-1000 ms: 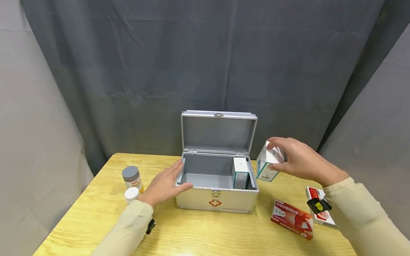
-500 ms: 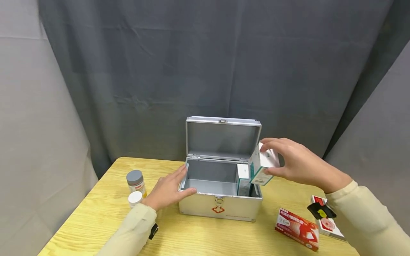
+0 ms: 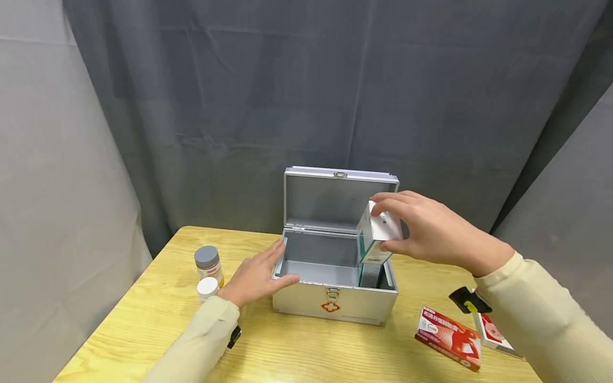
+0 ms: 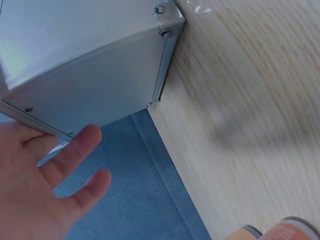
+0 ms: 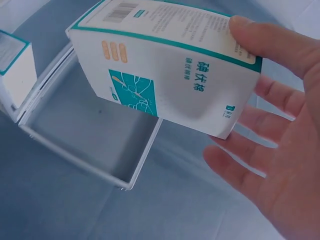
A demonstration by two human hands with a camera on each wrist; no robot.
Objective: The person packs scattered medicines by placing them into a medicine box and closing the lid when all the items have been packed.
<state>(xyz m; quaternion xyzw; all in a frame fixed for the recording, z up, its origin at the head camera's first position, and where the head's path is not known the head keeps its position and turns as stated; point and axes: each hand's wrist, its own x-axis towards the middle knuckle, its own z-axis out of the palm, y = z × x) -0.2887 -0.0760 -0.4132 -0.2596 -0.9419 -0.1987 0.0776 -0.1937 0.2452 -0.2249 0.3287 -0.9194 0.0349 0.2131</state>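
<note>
A silver first-aid case point(image 3: 306, 307) stands on the table with its lid raised. My right hand point(image 3: 426, 229) holds a white and teal medicine box point(image 3: 378, 229) above the case's right end, thumb on one side and fingers on the other. In the right wrist view the same medicine box point(image 5: 175, 87) shows Chinese print. Below it, a second white and teal box point(image 3: 370, 275) sits inside the case at the right, partly hidden. My left hand point(image 3: 258, 276) rests against the case's left rim, fingers extended; in the left wrist view the left hand point(image 4: 45, 185) touches the case edge.
Left of the case stand a grey-capped bottle point(image 3: 208, 261) and a white-capped bottle point(image 3: 208, 288). A red medicine box point(image 3: 449, 338) lies at the front right, with a white and red box point(image 3: 495, 335) beside it, partly behind my sleeve. A grey curtain point(image 3: 287, 96) hangs behind the table.
My right hand has carried the medicine box leftward, from beside the case to above its right end. My left hand has stayed at the left rim. The head view has shifted slightly.
</note>
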